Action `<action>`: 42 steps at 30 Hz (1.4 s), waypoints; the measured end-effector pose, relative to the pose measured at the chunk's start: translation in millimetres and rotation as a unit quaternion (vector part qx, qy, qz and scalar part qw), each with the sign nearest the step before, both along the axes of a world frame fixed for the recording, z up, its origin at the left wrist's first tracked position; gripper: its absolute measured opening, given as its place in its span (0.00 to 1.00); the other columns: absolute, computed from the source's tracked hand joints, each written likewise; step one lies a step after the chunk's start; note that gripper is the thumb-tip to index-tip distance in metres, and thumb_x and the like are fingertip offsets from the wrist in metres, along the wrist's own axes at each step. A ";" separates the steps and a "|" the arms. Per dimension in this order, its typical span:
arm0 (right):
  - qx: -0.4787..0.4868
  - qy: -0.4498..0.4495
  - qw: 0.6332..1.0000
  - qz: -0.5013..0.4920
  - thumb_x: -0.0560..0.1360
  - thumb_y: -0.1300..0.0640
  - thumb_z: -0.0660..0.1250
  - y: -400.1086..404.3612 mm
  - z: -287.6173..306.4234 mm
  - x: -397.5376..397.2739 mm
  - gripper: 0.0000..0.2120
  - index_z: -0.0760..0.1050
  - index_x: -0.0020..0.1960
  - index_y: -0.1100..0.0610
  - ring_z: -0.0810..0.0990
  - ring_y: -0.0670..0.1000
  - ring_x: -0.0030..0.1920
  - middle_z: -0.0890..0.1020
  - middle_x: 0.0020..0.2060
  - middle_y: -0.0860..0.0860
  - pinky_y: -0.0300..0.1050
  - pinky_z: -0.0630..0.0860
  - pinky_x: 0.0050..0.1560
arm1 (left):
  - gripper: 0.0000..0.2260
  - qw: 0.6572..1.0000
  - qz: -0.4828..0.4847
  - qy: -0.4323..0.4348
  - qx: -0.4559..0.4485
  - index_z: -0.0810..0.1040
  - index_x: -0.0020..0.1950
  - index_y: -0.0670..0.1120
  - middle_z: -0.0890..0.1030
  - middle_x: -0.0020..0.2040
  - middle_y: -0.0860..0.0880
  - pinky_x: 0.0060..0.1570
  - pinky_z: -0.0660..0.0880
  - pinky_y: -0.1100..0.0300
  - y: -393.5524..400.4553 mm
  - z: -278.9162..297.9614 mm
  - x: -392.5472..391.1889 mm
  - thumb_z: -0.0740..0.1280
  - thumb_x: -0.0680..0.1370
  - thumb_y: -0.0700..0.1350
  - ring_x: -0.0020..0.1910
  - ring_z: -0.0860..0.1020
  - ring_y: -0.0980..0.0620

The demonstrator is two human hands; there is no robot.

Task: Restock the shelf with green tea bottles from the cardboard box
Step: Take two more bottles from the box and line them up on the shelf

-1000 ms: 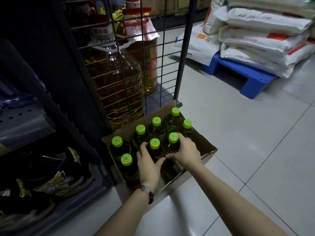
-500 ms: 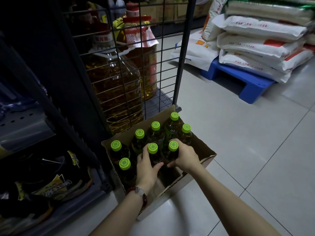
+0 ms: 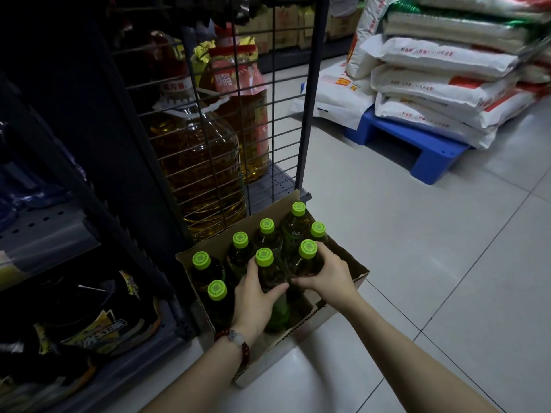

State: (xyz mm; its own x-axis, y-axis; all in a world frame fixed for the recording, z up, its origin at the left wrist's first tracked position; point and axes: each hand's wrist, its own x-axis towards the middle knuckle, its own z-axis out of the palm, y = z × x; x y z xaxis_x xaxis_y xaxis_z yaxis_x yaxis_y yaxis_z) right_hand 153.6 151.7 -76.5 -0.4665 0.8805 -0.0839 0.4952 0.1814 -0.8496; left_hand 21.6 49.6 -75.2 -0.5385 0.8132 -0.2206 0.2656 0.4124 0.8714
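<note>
- The left hand [image 3: 253, 296] has its grip around one green tea bottle [image 3: 269, 275].
- The right hand [image 3: 326, 274] holds the next bottle [image 3: 305, 262].
- Both bottles stand inside the cardboard box [image 3: 354, 278] on the floor [image 3: 417, 263], beside the shelf [image 3: 41, 231].

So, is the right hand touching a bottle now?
Touching. In the head view the right hand wraps its fingers around a green-capped bottle in the box.

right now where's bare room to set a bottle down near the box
Bare floor tile lies between the cardboard box and the blue pallet. The box's near corner has a gap too. Its far side is packed with bottles.
</note>
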 end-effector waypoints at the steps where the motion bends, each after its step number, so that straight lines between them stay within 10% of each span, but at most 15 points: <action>1: -0.004 0.008 1.000 -0.008 0.59 0.56 0.81 -0.9 5.0 1.9 0.34 0.74 0.63 0.48 0.78 0.42 0.57 0.82 0.54 0.43 0.30 0.73 0.57 | 0.34 1.000 -0.005 -0.002 0.007 0.64 0.71 0.52 0.75 0.66 0.49 0.67 0.71 0.51 0.0 5.5 -0.5 0.75 0.69 0.47 0.67 0.72 0.49; 9: -0.029 0.085 0.995 -0.053 0.54 0.50 0.78 -7.7 75.2 11.7 0.29 0.77 0.55 0.46 0.82 0.47 0.51 0.85 0.47 0.46 0.54 0.79 0.57 | 0.27 1.000 0.010 0.003 0.004 0.78 0.56 0.53 0.83 0.51 0.54 0.57 0.77 0.57 0.9 83.5 -12.1 0.78 0.59 0.57 0.53 0.80 0.53; 19: -0.055 0.146 0.986 -0.053 0.60 0.60 0.81 -10.3 268.5 6.6 0.25 0.79 0.55 0.57 0.85 0.51 0.50 0.86 0.47 0.52 0.53 0.80 0.57 | 0.29 0.997 -0.048 -0.002 0.066 0.81 0.54 0.53 0.85 0.46 0.57 0.53 0.80 0.57 -1.7 272.6 -36.1 0.79 0.55 0.58 0.46 0.82 0.60; 25: -0.044 0.170 0.984 -0.039 0.62 0.61 0.81 -7.6 402.0 6.1 0.24 0.79 0.56 0.57 0.83 0.36 0.40 0.85 0.46 0.47 0.27 0.76 0.40 | 0.30 0.990 -0.065 0.046 0.113 0.80 0.57 0.51 0.84 0.48 0.57 0.46 0.75 0.71 6.7 408.3 -41.0 0.80 0.57 0.56 0.46 0.80 0.65; 42: 0.011 0.231 0.973 0.029 0.66 0.61 0.78 -29.2 811.4 27.0 0.20 0.79 0.57 0.59 0.85 0.50 0.49 0.86 0.49 0.53 0.38 0.80 0.45 | 0.28 0.972 -0.078 0.039 0.217 0.80 0.52 0.51 0.85 0.45 0.55 0.51 0.80 0.55 -14.6 807.9 -23.6 0.78 0.56 0.61 0.46 0.82 0.58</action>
State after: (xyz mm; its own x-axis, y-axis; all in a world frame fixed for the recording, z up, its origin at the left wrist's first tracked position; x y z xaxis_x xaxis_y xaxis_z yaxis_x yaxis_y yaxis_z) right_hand 180.6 122.4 735.0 -0.4994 0.8505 0.1651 0.0506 0.2189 -0.9744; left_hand -2.0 35.0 732.7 -0.4019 0.8938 0.1988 0.3680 -0.0411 0.9289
